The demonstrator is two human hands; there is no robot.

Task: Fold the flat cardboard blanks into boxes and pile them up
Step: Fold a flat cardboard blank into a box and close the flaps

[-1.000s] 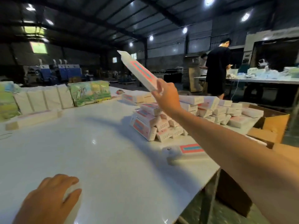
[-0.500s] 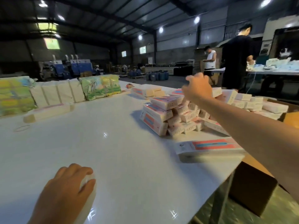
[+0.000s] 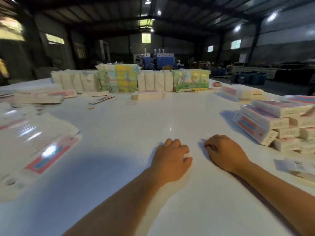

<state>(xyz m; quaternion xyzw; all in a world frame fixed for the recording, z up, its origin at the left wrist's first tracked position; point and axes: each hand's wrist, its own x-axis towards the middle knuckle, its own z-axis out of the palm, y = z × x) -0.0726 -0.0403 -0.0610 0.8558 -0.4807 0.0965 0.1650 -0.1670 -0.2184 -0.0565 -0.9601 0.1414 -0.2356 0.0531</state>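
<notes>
My left hand point(image 3: 170, 159) rests on the white table point(image 3: 136, 126) near its middle, fingers curled round a small white object point(image 3: 187, 155) that is mostly hidden. My right hand point(image 3: 225, 153) lies just to its right, fingers curled under, with nothing visible in it. A pile of folded white boxes point(image 3: 276, 123) with pink and blue labels stands at the right. Flat blanks point(image 3: 39, 143) with the same labels are spread out at the left, blurred. Another flat blank point(image 3: 296, 167) lies at the right edge.
Wrapped bundles of blanks point(image 3: 119, 79) line the table's far side, with a small stack point(image 3: 146, 95) in front. More flat blanks point(image 3: 37, 98) lie at the far left. Loose rubber bands point(image 3: 131, 103) are scattered near them. Boxes point(image 3: 238, 94) sit at the far right.
My right hand set the folded box on the pile and came back empty to the table beside my left hand. The view swung left and the other people left the frame.
</notes>
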